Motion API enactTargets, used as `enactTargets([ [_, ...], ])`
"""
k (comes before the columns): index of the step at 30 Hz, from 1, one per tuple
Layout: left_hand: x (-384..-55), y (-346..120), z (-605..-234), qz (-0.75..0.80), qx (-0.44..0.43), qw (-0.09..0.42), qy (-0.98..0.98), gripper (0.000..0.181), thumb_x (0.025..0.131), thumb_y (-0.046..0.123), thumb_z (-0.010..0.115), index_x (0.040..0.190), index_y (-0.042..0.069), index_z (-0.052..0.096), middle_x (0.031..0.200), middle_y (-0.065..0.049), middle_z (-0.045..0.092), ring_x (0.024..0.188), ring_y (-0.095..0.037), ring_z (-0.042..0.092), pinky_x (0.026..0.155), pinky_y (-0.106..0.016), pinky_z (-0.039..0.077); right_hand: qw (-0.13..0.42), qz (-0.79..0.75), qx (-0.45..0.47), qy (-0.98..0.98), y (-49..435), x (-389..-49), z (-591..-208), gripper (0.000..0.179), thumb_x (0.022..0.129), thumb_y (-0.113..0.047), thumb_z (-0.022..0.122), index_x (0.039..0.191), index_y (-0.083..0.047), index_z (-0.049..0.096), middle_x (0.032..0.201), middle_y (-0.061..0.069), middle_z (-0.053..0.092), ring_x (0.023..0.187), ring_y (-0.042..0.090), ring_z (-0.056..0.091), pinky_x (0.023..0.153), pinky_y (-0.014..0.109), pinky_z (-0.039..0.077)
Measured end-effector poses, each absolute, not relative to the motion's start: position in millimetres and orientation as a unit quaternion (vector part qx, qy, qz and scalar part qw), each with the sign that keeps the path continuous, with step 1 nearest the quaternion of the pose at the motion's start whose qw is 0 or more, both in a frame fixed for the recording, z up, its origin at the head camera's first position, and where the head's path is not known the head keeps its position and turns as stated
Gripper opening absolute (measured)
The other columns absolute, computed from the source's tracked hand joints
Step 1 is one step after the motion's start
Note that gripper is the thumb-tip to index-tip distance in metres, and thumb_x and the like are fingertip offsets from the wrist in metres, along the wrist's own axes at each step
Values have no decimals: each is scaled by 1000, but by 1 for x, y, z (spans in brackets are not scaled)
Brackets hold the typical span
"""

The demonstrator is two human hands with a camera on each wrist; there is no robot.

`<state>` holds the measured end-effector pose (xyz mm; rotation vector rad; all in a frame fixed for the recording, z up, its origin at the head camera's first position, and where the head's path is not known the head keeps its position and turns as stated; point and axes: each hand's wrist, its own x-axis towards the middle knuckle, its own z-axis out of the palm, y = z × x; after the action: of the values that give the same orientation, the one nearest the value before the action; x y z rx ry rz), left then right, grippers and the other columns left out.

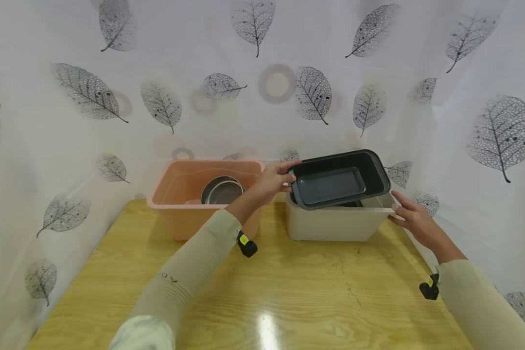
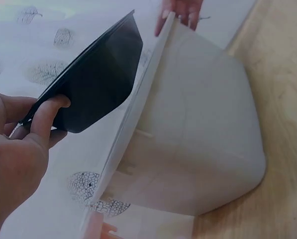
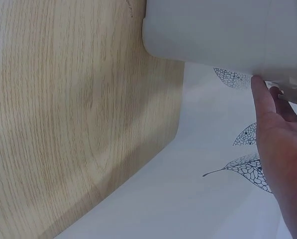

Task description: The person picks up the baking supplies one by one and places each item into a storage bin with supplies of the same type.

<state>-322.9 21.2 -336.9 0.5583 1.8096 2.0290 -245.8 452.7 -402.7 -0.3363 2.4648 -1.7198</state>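
My left hand [image 1: 269, 184] grips the left end of a dark rectangular loaf pan [image 1: 331, 185], its thumb and fingers on the rim. The pan tilts above a cream plastic bin [image 1: 332, 226], its hollow side facing the head camera. In the left wrist view, the pan's dark underside [image 2: 101, 69] shows apart from the bin wall. My right hand [image 1: 415, 219] holds the bin's right rim; in the right wrist view one finger [image 3: 262, 94] lies against the outside just below it. Something dark [image 1: 352, 203] shows inside the bin, mostly hidden behind the pan.
Left of the cream bin stands a peach plastic bin [image 1: 210, 221] with round metal pans [image 1: 223, 190] inside. Both bins stand at the back of a wooden table [image 1: 288, 291]. A white leaf-patterned curtain [image 1: 218, 131] hangs behind and at the sides.
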Motion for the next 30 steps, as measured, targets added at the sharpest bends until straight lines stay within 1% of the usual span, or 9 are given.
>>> enactTargets([
  [4, -338, 29, -333, 710, 195, 190, 650, 52, 103, -1, 52, 149, 23, 52, 79, -1, 49, 63, -13, 40, 58, -28, 40, 56, -553, -101, 825, 455, -246, -402, 71, 111, -25, 41, 161, -6, -5, 165, 21, -21, 132, -11, 42, 93, 11, 52],
  [9, -352, 37, -331, 674, 204, 197, 682, 53, 102, 1, 53, 150, 24, 51, 73, -1, 53, 48, -12, 27, 68, -42, 35, 51, -552, -100, 826, 456, -246, -402, 71, 111, -24, 41, 161, -6, -5, 165, 20, -21, 148, 9, 31, 95, 11, 51],
  [11, -358, 39, -333, 658, 210, 195, 696, 54, 101, 1, 53, 151, 23, 50, 70, 0, 50, 46, -11, 26, 71, -45, 35, 49, -554, -101, 825, 456, -246, -402, 70, 111, -23, 41, 161, -5, -5, 165, 21, -21, 145, 6, 34, 95, 12, 52],
  [13, -364, 41, -336, 641, 211, 193, 712, 55, 101, 0, 53, 151, 21, 49, 65, 1, 41, 45, -11, 27, 71, -44, 37, 48, -554, -103, 825, 455, -246, -402, 70, 111, -23, 41, 161, -4, -4, 165, 23, -19, 135, -7, 42, 94, 12, 52],
  [14, -366, 41, -337, 632, 210, 192, 721, 55, 101, 0, 53, 152, 21, 49, 70, 2, 45, 45, -11, 27, 69, -42, 40, 49, -555, -104, 824, 455, -246, -403, 70, 111, -23, 41, 161, -4, -4, 165, 24, -18, 128, -13, 45, 94, 11, 52],
  [17, -373, 45, -341, 615, 214, 190, 735, 54, 101, 0, 53, 151, 21, 50, 69, 3, 33, 46, -11, 25, 64, -36, 39, 48, -562, -105, 819, 453, -246, -403, 70, 110, -22, 42, 161, -3, -4, 164, 27, -17, 114, -20, 48, 93, 11, 52],
  [21, -381, 51, -348, 603, 222, 190, 742, 54, 99, -1, 54, 148, 21, 53, 78, 5, 39, 47, -11, 25, 61, -34, 37, 46, -563, -105, 819, 453, -247, -403, 70, 110, -21, 42, 161, -3, -3, 164, 29, -14, 114, -19, 48, 93, 11, 52],
  [25, -384, 56, -353, 599, 228, 195, 742, 54, 99, -3, 55, 148, 18, 54, 103, 0, 53, 47, -11, 27, 58, -34, 39, 44, -549, -105, 828, 453, -248, -405, 70, 110, -23, 42, 161, -5, -2, 165, 29, -11, 123, -13, 47, 93, 12, 52],
  [30, -386, 62, -357, 599, 232, 202, 739, 54, 99, -4, 53, 148, 19, 53, 88, -3, 52, 46, -11, 24, 52, -28, 35, 41, -543, -102, 833, 453, -247, -405, 70, 110, -25, 42, 161, -4, -1, 165, 29, -9, 129, -7, 45, 94, 12, 52],
])
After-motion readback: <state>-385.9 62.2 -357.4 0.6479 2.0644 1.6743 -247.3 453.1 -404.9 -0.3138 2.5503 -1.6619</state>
